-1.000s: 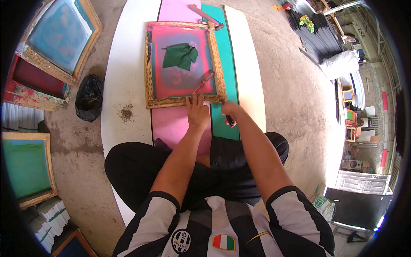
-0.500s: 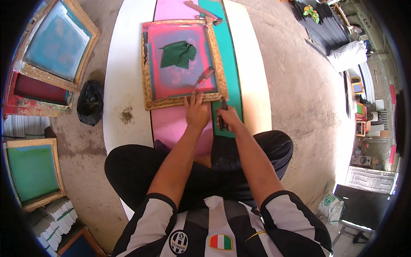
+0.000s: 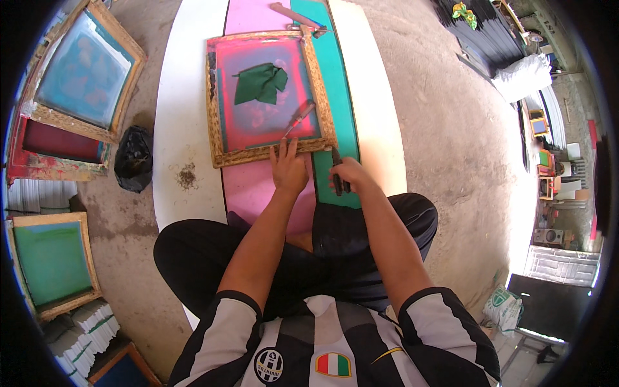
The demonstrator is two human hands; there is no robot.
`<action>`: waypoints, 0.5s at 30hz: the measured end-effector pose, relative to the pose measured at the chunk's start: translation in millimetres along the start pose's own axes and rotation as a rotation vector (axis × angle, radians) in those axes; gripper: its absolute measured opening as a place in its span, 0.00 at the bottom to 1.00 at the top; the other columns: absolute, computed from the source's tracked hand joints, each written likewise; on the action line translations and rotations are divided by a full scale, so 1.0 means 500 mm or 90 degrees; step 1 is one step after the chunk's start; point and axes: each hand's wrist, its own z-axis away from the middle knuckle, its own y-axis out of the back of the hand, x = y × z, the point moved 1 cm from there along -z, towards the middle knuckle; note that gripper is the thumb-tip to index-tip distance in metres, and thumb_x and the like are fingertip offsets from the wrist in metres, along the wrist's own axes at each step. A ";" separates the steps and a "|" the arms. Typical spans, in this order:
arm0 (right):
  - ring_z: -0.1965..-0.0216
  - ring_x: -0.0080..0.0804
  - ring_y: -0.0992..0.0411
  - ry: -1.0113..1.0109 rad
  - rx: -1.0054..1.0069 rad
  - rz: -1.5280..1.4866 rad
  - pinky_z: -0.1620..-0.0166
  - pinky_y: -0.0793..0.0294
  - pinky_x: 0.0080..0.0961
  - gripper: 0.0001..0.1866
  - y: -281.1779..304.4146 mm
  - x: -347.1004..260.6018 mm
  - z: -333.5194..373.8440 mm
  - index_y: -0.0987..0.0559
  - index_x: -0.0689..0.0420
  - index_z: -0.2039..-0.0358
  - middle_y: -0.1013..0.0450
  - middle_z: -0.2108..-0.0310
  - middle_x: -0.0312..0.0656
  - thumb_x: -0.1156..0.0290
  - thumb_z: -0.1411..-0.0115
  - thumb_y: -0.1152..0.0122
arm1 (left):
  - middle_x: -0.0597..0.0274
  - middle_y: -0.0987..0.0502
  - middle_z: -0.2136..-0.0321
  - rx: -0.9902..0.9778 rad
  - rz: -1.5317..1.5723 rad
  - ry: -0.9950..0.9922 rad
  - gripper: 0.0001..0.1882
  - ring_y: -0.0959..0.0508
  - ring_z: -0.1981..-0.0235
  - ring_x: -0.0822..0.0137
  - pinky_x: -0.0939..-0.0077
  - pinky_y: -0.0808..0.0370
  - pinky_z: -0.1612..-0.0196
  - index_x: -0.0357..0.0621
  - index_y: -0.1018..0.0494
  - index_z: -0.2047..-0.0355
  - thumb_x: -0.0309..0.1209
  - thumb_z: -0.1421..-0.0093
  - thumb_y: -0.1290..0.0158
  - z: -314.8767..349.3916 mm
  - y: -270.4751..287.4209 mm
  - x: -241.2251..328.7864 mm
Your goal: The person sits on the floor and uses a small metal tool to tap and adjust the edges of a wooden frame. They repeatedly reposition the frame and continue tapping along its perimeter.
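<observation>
A wooden screen-printing frame [image 3: 330, 129] with a pink-edged mesh lies flat on the striped board in front of me. My left hand [image 3: 289, 169] rests on its near bar, fingers stretched out and apart. In my right hand [image 3: 351, 174] is a pair of dark-handled pliers [image 3: 336, 184]; their jaws point away from me, by the frame's near right corner, and whether they touch it I cannot tell. On the mesh lie a dark green cloth [image 3: 259, 84] and a screwdriver [image 3: 302, 116] with a red and grey handle, its shaft toward my left fingers.
Beyond the frame's far right corner lies a hammer-like tool [image 3: 290, 14] with a wooden handle. A black plastic bag [image 3: 134, 158] is on the floor to the left, near other screen frames [image 3: 84, 77]. The board [image 3: 187, 129] has white, pink and green stripes and a dark stain.
The pliers' handles have spread further apart in my right hand. My left hand stays on the near bar. The whole view has shifted slightly.
</observation>
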 end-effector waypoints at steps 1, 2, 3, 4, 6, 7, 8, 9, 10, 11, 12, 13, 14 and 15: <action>0.65 0.45 0.20 -0.012 -0.008 -0.056 0.68 0.18 0.47 0.20 -0.009 -0.010 0.014 0.31 0.64 0.43 0.23 0.59 0.54 0.67 0.31 0.43 | 0.59 0.33 0.33 -0.001 -0.003 0.008 0.07 0.41 0.28 0.51 0.39 0.51 0.27 0.46 0.15 0.69 0.32 0.42 0.41 0.002 -0.002 -0.005; 0.64 0.45 0.19 -0.025 -0.015 -0.113 0.68 0.17 0.47 0.20 -0.019 -0.029 0.047 0.31 0.64 0.44 0.23 0.58 0.54 0.66 0.30 0.43 | 0.59 0.33 0.33 -0.008 0.007 0.012 0.07 0.41 0.28 0.51 0.39 0.52 0.27 0.46 0.15 0.69 0.32 0.42 0.41 0.003 0.001 -0.007; 0.63 0.45 0.19 -0.039 -0.021 -0.171 0.68 0.17 0.47 0.20 -0.028 -0.039 0.065 0.31 0.64 0.44 0.22 0.57 0.54 0.65 0.30 0.42 | 0.59 0.33 0.33 -0.015 0.018 0.016 0.07 0.41 0.28 0.51 0.39 0.52 0.27 0.46 0.15 0.68 0.32 0.42 0.42 0.003 0.004 -0.008; 0.62 0.45 0.18 -0.031 -0.023 -0.164 0.68 0.17 0.46 0.21 -0.028 -0.038 0.068 0.31 0.64 0.44 0.22 0.57 0.54 0.63 0.29 0.42 | 0.59 0.33 0.33 -0.022 0.030 0.016 0.08 0.41 0.28 0.51 0.39 0.52 0.27 0.46 0.15 0.68 0.32 0.42 0.42 0.001 0.007 -0.006; 0.61 0.44 0.18 -0.017 -0.028 -0.149 0.68 0.16 0.45 0.22 -0.026 -0.033 0.072 0.30 0.63 0.44 0.21 0.56 0.54 0.60 0.28 0.42 | 0.59 0.32 0.33 0.005 0.042 0.014 0.08 0.41 0.28 0.51 0.39 0.52 0.27 0.45 0.15 0.68 0.32 0.42 0.42 0.002 -0.004 -0.008; 0.62 0.44 0.18 -0.005 -0.037 -0.132 0.68 0.16 0.44 0.22 -0.024 -0.028 0.072 0.30 0.63 0.44 0.21 0.57 0.53 0.59 0.28 0.42 | 0.59 0.32 0.34 0.018 0.049 0.012 0.08 0.41 0.28 0.51 0.39 0.52 0.27 0.44 0.15 0.67 0.32 0.42 0.42 0.001 -0.005 -0.006; 0.62 0.43 0.17 0.007 -0.045 -0.114 0.67 0.17 0.43 0.22 -0.023 -0.024 0.072 0.30 0.62 0.43 0.20 0.57 0.52 0.58 0.28 0.43 | 0.59 0.32 0.33 0.014 0.049 0.011 0.08 0.41 0.28 0.51 0.39 0.52 0.27 0.44 0.15 0.67 0.32 0.43 0.42 0.001 -0.007 -0.005; 0.62 0.43 0.17 0.019 -0.054 -0.097 0.67 0.17 0.42 0.23 -0.020 -0.020 0.071 0.30 0.62 0.43 0.20 0.58 0.51 0.57 0.28 0.43 | 0.59 0.32 0.33 0.009 0.049 0.011 0.08 0.41 0.28 0.51 0.39 0.52 0.27 0.44 0.15 0.67 0.32 0.43 0.42 0.001 -0.009 -0.004; 0.63 0.42 0.18 0.010 -0.067 -0.142 0.67 0.17 0.41 0.23 -0.017 -0.019 0.069 0.29 0.60 0.42 0.20 0.59 0.50 0.57 0.28 0.43 | 0.59 0.32 0.33 0.004 0.047 0.011 0.08 0.41 0.28 0.51 0.39 0.53 0.27 0.43 0.15 0.67 0.32 0.43 0.42 0.001 -0.008 -0.006; 0.65 0.41 0.18 0.001 -0.080 -0.187 0.67 0.17 0.40 0.23 -0.012 -0.017 0.067 0.29 0.59 0.41 0.20 0.60 0.49 0.57 0.28 0.42 | 0.59 0.32 0.33 0.006 0.047 0.009 0.08 0.41 0.28 0.51 0.39 0.52 0.27 0.43 0.15 0.67 0.32 0.43 0.42 0.001 -0.008 -0.006; 0.66 0.40 0.18 -0.008 -0.092 -0.233 0.67 0.17 0.39 0.23 -0.005 -0.015 0.066 0.29 0.58 0.40 0.20 0.61 0.48 0.57 0.29 0.42 | 0.59 0.32 0.33 0.007 0.047 0.008 0.08 0.41 0.28 0.51 0.39 0.52 0.27 0.44 0.15 0.68 0.32 0.43 0.42 0.000 -0.008 -0.006; 0.66 0.40 0.19 0.006 -0.096 -0.294 0.65 0.18 0.39 0.22 -0.002 -0.016 0.070 0.29 0.57 0.40 0.22 0.61 0.47 0.59 0.29 0.41 | 0.59 0.32 0.33 0.008 0.046 0.007 0.08 0.41 0.28 0.51 0.39 0.52 0.27 0.44 0.15 0.68 0.32 0.43 0.42 0.000 -0.007 -0.008; 0.67 0.40 0.21 0.020 -0.098 -0.355 0.64 0.19 0.40 0.21 0.002 -0.016 0.076 0.28 0.56 0.40 0.23 0.62 0.47 0.61 0.29 0.41 | 0.59 0.32 0.33 0.006 0.042 0.008 0.08 0.41 0.28 0.51 0.38 0.52 0.27 0.44 0.15 0.69 0.32 0.42 0.42 0.000 -0.007 -0.010; 0.67 0.40 0.22 0.033 -0.101 -0.417 0.63 0.19 0.40 0.21 0.005 -0.017 0.079 0.28 0.55 0.40 0.24 0.62 0.47 0.63 0.29 0.41 | 0.59 0.32 0.33 0.004 0.038 0.008 0.07 0.41 0.28 0.51 0.38 0.51 0.28 0.45 0.15 0.69 0.32 0.42 0.42 -0.001 -0.006 -0.011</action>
